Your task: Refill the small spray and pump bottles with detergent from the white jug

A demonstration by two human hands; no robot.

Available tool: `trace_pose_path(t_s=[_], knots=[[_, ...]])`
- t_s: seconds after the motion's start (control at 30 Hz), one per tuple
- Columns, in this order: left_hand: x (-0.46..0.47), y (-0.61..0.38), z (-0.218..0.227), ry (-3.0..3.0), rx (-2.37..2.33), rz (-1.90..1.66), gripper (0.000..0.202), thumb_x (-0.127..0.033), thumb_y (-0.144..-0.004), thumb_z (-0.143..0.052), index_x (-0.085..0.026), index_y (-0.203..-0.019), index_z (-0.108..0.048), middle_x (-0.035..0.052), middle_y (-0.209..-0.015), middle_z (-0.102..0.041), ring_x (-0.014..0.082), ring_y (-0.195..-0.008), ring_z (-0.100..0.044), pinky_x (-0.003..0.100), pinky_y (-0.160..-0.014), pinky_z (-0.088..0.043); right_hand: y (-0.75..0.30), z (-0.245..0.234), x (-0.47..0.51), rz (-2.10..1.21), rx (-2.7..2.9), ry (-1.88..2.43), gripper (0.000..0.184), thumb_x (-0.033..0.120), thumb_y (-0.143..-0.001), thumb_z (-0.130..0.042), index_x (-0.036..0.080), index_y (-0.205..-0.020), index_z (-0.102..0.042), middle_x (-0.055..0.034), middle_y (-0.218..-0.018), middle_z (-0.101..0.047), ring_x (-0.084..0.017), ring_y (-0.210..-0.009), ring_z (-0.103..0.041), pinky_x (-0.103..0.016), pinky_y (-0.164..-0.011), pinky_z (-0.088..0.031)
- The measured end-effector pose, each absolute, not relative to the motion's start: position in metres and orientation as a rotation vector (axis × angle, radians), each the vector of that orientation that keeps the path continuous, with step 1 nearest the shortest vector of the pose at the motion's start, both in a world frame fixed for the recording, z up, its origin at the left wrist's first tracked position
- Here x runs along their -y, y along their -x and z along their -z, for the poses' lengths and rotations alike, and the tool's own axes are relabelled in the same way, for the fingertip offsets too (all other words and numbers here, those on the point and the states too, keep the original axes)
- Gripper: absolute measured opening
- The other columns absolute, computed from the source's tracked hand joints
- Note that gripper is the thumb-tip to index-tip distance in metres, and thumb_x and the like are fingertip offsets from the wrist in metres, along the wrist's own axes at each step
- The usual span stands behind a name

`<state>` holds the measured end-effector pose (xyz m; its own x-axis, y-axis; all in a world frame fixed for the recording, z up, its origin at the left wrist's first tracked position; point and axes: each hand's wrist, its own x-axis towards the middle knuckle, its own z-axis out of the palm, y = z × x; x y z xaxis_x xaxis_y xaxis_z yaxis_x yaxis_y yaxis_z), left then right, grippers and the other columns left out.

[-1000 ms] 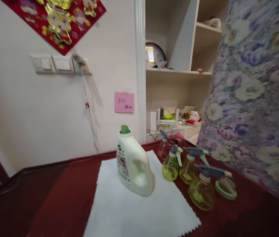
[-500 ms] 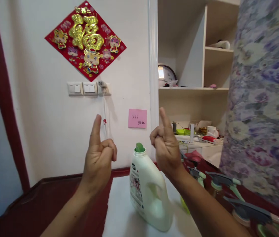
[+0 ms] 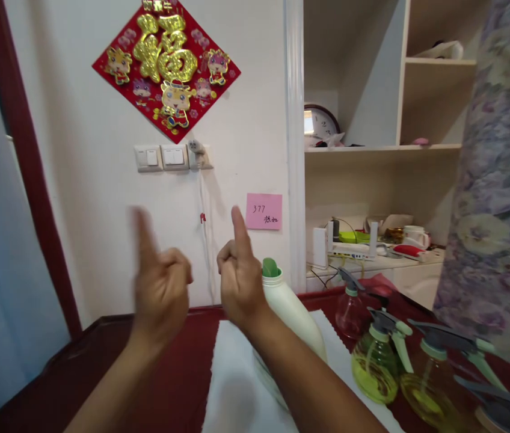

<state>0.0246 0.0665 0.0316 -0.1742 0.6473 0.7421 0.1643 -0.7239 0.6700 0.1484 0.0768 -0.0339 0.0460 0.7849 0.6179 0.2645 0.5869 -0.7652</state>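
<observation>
Both of my hands are raised in front of the wall, backs toward me. My left hand [image 3: 159, 287] has its index finger pointing up and the other fingers curled in; it is blurred by motion. My right hand [image 3: 239, 281] makes the same shape, index finger up, other fingers folded. Neither hand holds anything. Behind my right forearm a white detergent jug with a green cap [image 3: 291, 313] stands on a white cloth [image 3: 232, 385] spread over the dark red table [image 3: 115, 355].
Several spray bottles with yellow-green liquid [image 3: 374, 367] stand right of the jug. A person in a floral garment [image 3: 498, 198] fills the right edge. Shelves with a clock [image 3: 320, 123], a pink note [image 3: 263, 211], switches and a red decoration [image 3: 167, 66] are on the wall behind.
Both hands rose into view with index fingers up, then shifted left and closer together. The view swung up and slightly left, so the jug now sits behind my right forearm.
</observation>
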Motion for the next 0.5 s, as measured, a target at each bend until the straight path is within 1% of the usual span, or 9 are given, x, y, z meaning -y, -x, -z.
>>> trace_pose_path(t_s=[0.03, 0.07, 0.1, 0.13, 0.2, 0.27, 0.37, 0.43, 0.5], knots=[[-0.082, -0.025, -0.025, -1.720, -1.006, -1.882, 0.084, -0.012, -0.074, -0.052, -0.015, -0.156, -0.033, -0.0094, -0.051, -0.046, 0.0115, -0.044, -0.036, 0.023, -0.047, -0.029, -0.145, 0.032, -0.087, -0.533, 1.527, 0.940, 0.082, 0.016, -0.085, -0.048, 0.028, -0.161, -0.019, 0.0035, -0.074, -0.056, -0.015, -0.059, -0.043, -0.027, -0.062, -0.040], [-0.096, -0.024, -0.018, -1.657, -1.160, -1.671, 0.093, -0.013, -0.072, -0.050, -0.015, -0.160, -0.021, -0.0116, -0.046, -0.042, 0.0119, -0.041, -0.031, 0.023, -0.044, -0.025, -0.143, 0.031, -0.096, -0.556, 1.533, 0.949, 0.082, 0.015, -0.086, -0.047, 0.027, -0.161, -0.017, 0.0041, -0.071, -0.052, -0.015, -0.059, -0.043, -0.026, -0.061, -0.039], [-0.106, -0.022, -0.011, -1.626, -1.256, -1.506, 0.097, -0.014, -0.071, -0.050, -0.019, -0.161, -0.016, -0.0126, -0.046, -0.040, 0.0121, -0.041, -0.030, 0.023, -0.045, -0.026, -0.141, 0.030, -0.104, -0.567, 1.538, 0.951, 0.081, 0.014, -0.086, -0.045, 0.027, -0.161, -0.016, 0.0048, -0.068, -0.049, -0.015, -0.059, -0.043, -0.026, -0.060, -0.038], [-0.114, -0.019, -0.003, -1.629, -1.252, -1.431, 0.097, -0.016, -0.073, -0.049, -0.024, -0.162, -0.011, -0.0127, -0.047, -0.041, 0.0122, -0.043, -0.032, 0.023, -0.046, -0.027, -0.140, 0.030, -0.109, -0.573, 1.541, 0.953, 0.081, 0.013, -0.086, -0.044, 0.026, -0.161, -0.016, 0.0055, -0.066, -0.045, -0.016, -0.058, -0.042, -0.026, -0.058, -0.037], [-0.120, -0.012, 0.009, -1.639, -1.204, -1.393, 0.096, -0.017, -0.076, -0.048, -0.030, -0.162, -0.007, -0.0126, -0.051, -0.040, 0.0120, -0.046, -0.031, 0.022, -0.048, -0.027, -0.138, 0.031, -0.117, -0.589, 1.542, 0.962, 0.082, 0.011, -0.085, -0.043, 0.026, -0.161, -0.016, 0.0066, -0.063, -0.039, -0.016, -0.057, -0.041, -0.025, -0.056, -0.035], [-0.120, -0.006, 0.014, -1.640, -1.172, -1.398, 0.096, -0.016, -0.076, -0.047, -0.030, -0.162, -0.005, -0.0121, -0.052, -0.041, 0.0121, -0.048, -0.030, 0.022, -0.049, -0.026, -0.138, 0.034, -0.120, -0.596, 1.535, 0.969, 0.082, 0.011, -0.085, -0.044, 0.025, -0.161, -0.017, 0.0072, -0.062, -0.038, -0.015, -0.056, -0.040, -0.025, -0.056, -0.034], [-0.115, -0.004, 0.014, -1.629, -1.174, -1.393, 0.095, -0.014, -0.077, -0.047, -0.030, -0.162, -0.007, -0.0111, -0.052, -0.042, 0.0123, -0.050, -0.029, 0.022, -0.050, -0.026, -0.137, 0.035, -0.120, -0.603, 1.523, 0.968, 0.081, 0.011, -0.085, -0.044, 0.023, -0.161, -0.017, 0.0073, -0.061, -0.041, -0.015, -0.057, -0.041, -0.024, -0.058, -0.037], [-0.110, -0.005, 0.012, -1.601, -1.149, -1.401, 0.092, -0.014, -0.079, -0.048, -0.032, -0.161, -0.011, -0.0109, -0.052, -0.042, 0.0119, -0.050, -0.028, 0.022, -0.049, -0.024, -0.136, 0.033, -0.111, -0.604, 1.535, 0.947, 0.079, 0.011, -0.085, -0.043, 0.020, -0.160, -0.020, 0.0061, -0.064, -0.046, -0.015, -0.060, -0.046, -0.025, -0.061, -0.041], [-0.100, -0.005, 0.011, -1.559, -1.081, -1.426, 0.087, -0.016, -0.081, -0.050, -0.034, -0.160, -0.018, -0.0111, -0.051, -0.039, 0.0114, -0.049, -0.026, 0.021, -0.048, -0.023, -0.138, 0.031, -0.093, -0.599, 1.564, 0.895, 0.076, 0.009, -0.085, -0.042, 0.021, -0.159, -0.026, 0.0034, -0.072, -0.055, -0.015, -0.068, -0.053, -0.027, -0.069, -0.046]])
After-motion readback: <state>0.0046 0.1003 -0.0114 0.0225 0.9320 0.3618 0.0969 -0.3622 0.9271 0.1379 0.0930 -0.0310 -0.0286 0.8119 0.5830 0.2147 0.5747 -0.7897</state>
